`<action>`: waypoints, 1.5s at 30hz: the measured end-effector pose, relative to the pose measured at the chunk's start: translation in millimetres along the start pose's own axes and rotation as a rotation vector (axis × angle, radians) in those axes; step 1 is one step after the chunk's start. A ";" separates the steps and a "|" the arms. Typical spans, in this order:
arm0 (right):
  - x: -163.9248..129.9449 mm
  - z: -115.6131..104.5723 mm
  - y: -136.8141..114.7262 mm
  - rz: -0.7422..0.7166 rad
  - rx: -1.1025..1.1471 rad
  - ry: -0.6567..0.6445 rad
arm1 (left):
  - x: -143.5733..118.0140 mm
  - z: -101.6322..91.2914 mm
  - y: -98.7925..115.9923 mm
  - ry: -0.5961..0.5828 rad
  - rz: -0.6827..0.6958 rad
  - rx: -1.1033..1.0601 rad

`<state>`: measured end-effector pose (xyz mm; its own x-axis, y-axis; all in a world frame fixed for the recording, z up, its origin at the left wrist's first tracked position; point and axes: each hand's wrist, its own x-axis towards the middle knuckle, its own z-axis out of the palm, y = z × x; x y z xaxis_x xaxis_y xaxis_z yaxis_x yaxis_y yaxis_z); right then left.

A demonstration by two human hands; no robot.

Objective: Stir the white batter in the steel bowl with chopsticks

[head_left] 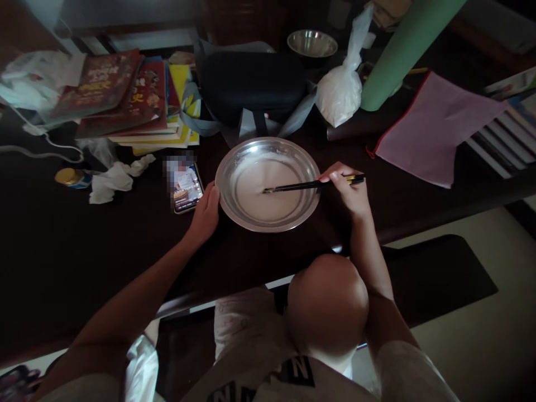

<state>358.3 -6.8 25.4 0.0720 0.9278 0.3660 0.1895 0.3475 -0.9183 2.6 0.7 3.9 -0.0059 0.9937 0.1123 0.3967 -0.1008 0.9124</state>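
Bowl (268,228): metal, wide, upright on the dark table (104,245), at centre of the clock used here; 12 points away from the person.
Batter-like mix (268,209): pale, smooth, spread over the bowl's floor; streaks of it on the far inner wall.
Left hand (208,212): against the bowl's rim, between 8 and 9. Thumb on the outer edge; other fingers partly hidden, so cannot tell whether they clamp.
Right hand (350,191): at 3, beside the rim, fingers clamped on the chopsticks.
Chopsticks (295,186): dark, gold marks at the held end; lying close together across the bowl, tips in the mix near its middle.
Phone (187,187): at 9, screen lit, just beyond the left hand.
Tissue (109,183): crumpled, further out at 9; jar (71,178) with yellowish lid beside it.
Books (121,95): stacked at 10.
Case (253,84): black, at 12.
Small bowl (312,43): metal, near 1.
Knotted bag (339,97): white contents, between 1 and 2; green roll (408,56) just beside.
Pouch (435,131): pink, between 2 and 3.
Knee (326,301): raised, at 5.
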 end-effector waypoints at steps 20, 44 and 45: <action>0.1 -0.5 0.7 -0.005 -0.002 0.028 | 0.9 -0.5 -9.0 0.014 0.047 -0.005; 0.1 -1.1 1.7 0.009 0.024 0.035 | 0.2 -2.1 -9.0 -0.010 0.041 0.030; 0.1 -1.1 1.4 0.005 0.012 0.007 | 0.2 -1.9 -9.3 -0.007 0.039 0.028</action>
<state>359.6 -6.3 24.3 0.0801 0.9286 0.3624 0.1773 0.3445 -0.9219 -2.9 1.7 -3.7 0.0166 0.9893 0.1446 0.4221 -0.1381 0.8960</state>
